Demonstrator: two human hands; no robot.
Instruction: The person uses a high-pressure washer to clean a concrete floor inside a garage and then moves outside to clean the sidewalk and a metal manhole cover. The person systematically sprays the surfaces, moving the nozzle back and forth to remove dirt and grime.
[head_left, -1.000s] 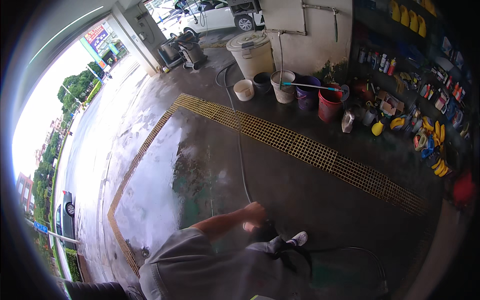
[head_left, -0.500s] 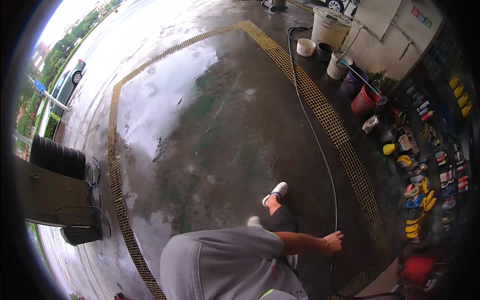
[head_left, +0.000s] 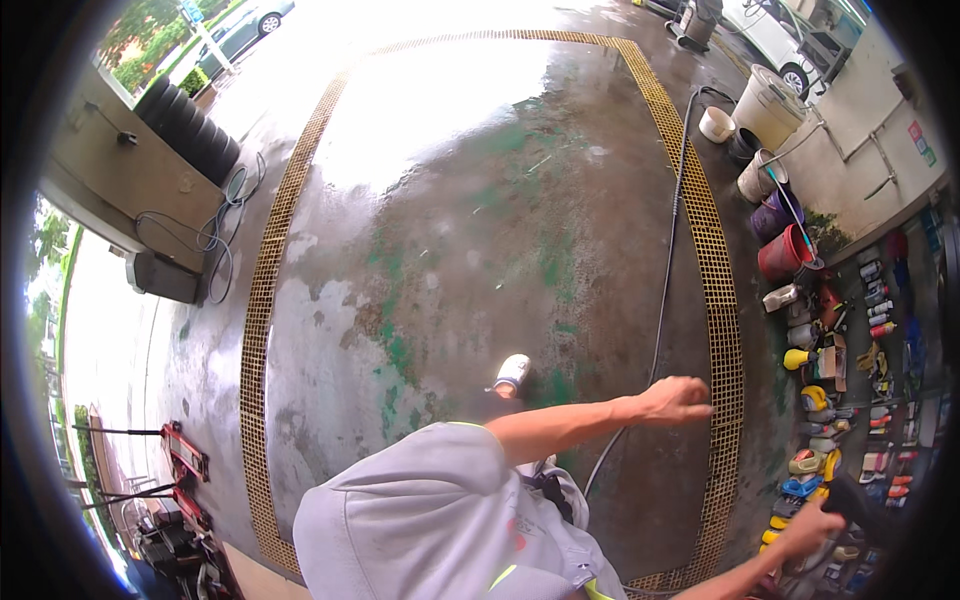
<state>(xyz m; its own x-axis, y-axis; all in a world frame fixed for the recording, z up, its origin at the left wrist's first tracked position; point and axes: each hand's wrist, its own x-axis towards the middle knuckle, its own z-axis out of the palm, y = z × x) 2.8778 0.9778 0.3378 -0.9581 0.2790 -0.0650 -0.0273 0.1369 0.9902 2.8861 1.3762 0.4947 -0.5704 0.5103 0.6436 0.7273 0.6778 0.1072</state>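
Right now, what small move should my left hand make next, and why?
Probably lower the left hand onto the black hose beside it: that hand hangs empty, while the right hand grips a dark handle.

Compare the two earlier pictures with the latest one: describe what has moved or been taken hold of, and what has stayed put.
The view has swung round, so the buckets now sit at the right edge. A second hand, the right hand, has come into view, closed on a dark handle. The left hand stays stretched out, empty, above the hose. The hose and yellow grating lie as before.
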